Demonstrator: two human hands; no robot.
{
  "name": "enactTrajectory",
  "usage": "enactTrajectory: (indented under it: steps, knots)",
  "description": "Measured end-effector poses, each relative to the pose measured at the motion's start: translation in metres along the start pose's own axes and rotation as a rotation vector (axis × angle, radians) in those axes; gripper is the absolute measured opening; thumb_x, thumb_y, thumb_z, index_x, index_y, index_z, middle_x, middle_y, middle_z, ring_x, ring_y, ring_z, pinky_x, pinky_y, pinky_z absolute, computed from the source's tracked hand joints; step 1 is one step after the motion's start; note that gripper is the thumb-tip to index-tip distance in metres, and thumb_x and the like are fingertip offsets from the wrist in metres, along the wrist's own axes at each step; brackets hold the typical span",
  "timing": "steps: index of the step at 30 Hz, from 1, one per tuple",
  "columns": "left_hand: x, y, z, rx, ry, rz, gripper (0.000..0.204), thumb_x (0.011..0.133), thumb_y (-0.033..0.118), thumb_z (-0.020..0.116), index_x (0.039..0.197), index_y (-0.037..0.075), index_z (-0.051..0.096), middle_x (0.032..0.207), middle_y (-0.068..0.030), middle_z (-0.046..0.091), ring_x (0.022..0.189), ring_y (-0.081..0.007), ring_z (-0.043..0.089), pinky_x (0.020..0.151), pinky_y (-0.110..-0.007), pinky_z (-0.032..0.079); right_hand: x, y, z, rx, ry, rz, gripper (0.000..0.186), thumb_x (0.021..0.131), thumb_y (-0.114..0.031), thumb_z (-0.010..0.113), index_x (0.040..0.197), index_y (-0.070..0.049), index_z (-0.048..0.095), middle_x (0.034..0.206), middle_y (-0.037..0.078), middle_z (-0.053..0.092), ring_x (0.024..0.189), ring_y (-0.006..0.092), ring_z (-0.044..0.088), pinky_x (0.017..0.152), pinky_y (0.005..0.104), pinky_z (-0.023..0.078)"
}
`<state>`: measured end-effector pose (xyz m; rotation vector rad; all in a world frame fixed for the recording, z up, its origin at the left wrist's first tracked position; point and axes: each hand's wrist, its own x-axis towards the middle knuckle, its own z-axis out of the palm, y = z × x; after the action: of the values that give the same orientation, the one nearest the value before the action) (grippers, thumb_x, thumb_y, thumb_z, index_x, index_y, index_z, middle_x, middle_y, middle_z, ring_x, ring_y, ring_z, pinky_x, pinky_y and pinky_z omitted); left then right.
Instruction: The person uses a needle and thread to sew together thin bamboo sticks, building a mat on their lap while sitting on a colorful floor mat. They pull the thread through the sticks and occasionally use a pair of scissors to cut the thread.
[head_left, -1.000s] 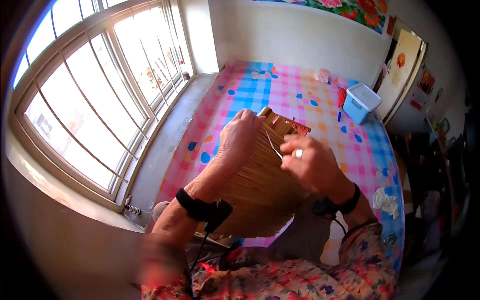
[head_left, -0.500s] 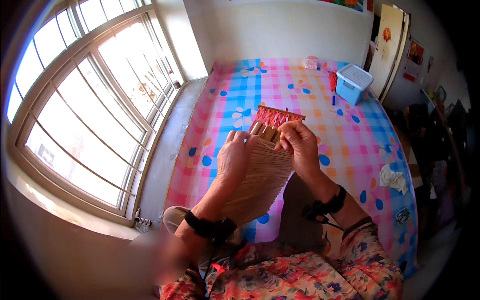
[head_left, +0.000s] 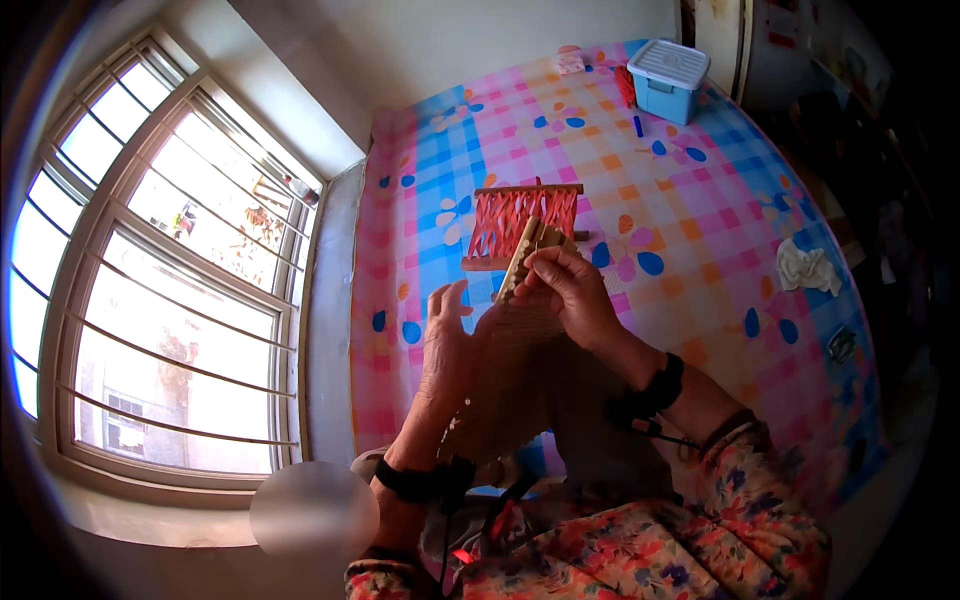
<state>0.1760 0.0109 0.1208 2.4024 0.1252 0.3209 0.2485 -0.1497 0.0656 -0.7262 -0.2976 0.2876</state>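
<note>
Landmark: the woven frame point(head_left: 520, 222) lying on the bed point(head_left: 700, 250). Lidded box point(head_left: 671, 78) behind it to the right; crumpled cloth point(head_left: 806, 268) right; window point(head_left: 150, 290) left.

1. Your left hand point(head_left: 450, 345) is bare, with no ring or glove on it.
2. You wear a black band around your left wrist point(head_left: 425, 482), at about 7 o'clock in the picture.
3. A thin black cable point(head_left: 443, 545) hangs down from that band.
4. Your right hand point(head_left: 572, 295) is bare too.
5. You wear a black band on your right wrist point(head_left: 652, 390), at about 4 o'clock from the middle.
6. A small black cable point(head_left: 668, 436) sticks out from it.
7. Your sleeve point(head_left: 755, 490) has lots of little flowers, in pink, orange, blue and dark colours.
</note>
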Motion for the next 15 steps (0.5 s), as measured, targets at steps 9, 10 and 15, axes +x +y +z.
enactTrajectory:
  steps: [9,10,15]
  knots:
    - [0.039,0.002,-0.018,0.082,-0.303,0.088,0.041,0.089,0.019,0.063,0.125,0.002,0.055,0.102,-0.0163,0.067,0.093,-0.0147,0.064,0.081,-0.030,0.050,-0.006,0.011,0.014,0.079,-0.074,0.105,0.021,0.097,-0.019,0.056,0.106,-0.001,0.060,0.086,0.004,0.062,0.083,0.0137,0.063,0.078,0.0297,0.053]
    - [0.035,0.013,-0.019,0.066,-0.233,0.001,0.035,0.089,0.015,0.062,0.121,0.002,0.058,0.101,-0.0118,0.067,0.091,-0.0112,0.061,0.081,-0.029,0.050,-0.006,0.004,0.010,-0.055,-0.042,0.052,0.019,0.097,-0.017,0.056,0.105,-0.001,0.061,0.085,0.003,0.062,0.082,0.0128,0.062,0.078,0.0289,0.052]
    - [0.025,-0.003,-0.026,-0.086,-0.082,-0.125,0.029,0.091,0.007,0.059,0.119,0.002,0.060,0.098,-0.0034,0.064,0.089,-0.0083,0.056,0.080,-0.025,0.048,0.011,-0.010,-0.004,-0.589,-0.002,-0.376,0.009,0.092,-0.008,0.062,0.100,-0.003,0.064,0.080,0.004,0.059,0.076,0.0147,0.059,0.071,0.0291,0.049]
